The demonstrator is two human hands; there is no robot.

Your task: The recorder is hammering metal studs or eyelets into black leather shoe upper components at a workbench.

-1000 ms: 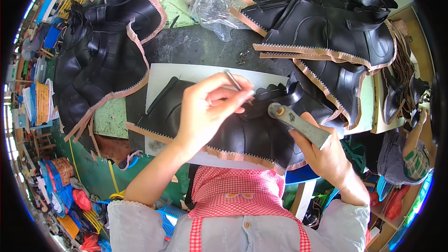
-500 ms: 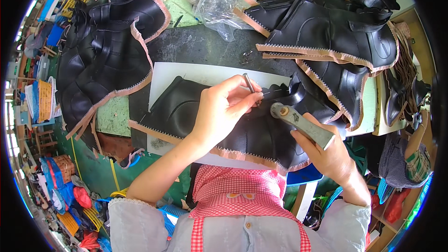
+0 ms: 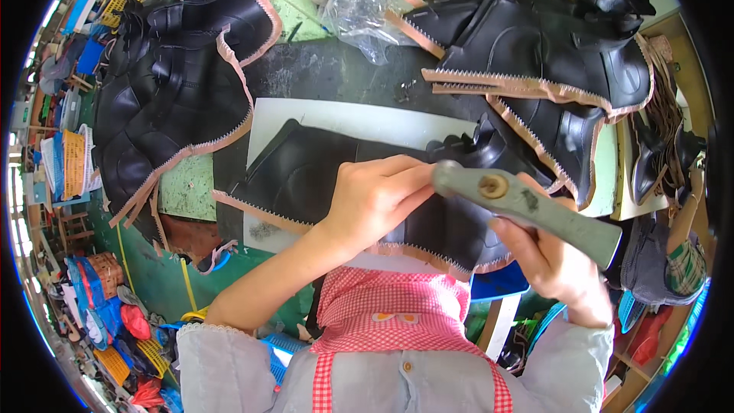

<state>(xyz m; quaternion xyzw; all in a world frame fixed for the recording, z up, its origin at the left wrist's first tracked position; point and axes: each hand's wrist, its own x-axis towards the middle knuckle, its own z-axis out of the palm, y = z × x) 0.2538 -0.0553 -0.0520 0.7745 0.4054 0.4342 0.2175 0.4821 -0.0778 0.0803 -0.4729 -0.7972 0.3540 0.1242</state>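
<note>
1. Where the green bench (image 3: 187, 183) runs out to the left, black shaped pieces (image 3: 176, 99) lie heaped, their pale zigzag-stitched edges showing; the loose heaping probably keeps them beside, not under, the hands.
2. Spread in the middle is the black piece being handled (image 3: 306, 164), resting on a white board (image 3: 267, 124) over a dark slab (image 3: 283, 69); that flat backing likely gives it even support.
3. Beyond the slab sits a clear plastic bag (image 3: 359, 15) of small items, perhaps put there to stay within reach.
4. The left hand (image 3: 375, 199) comes over the middle of the piece with fingers drawn narrow; since metal covers the fingertips, I cannot tell whether they hold anything.
5. That metal is the head of a hammer (image 3: 531, 210), slanting rightward, with wood showing in its eye.
6. The right hand (image 3: 554, 260) holds the hammer from beneath, close behind the head, seemingly for a short, controlled grip.
7. More black pieces overlap in a stack (image 3: 527, 38) at upper right, apparently layered so single ones lift off easily.
</note>
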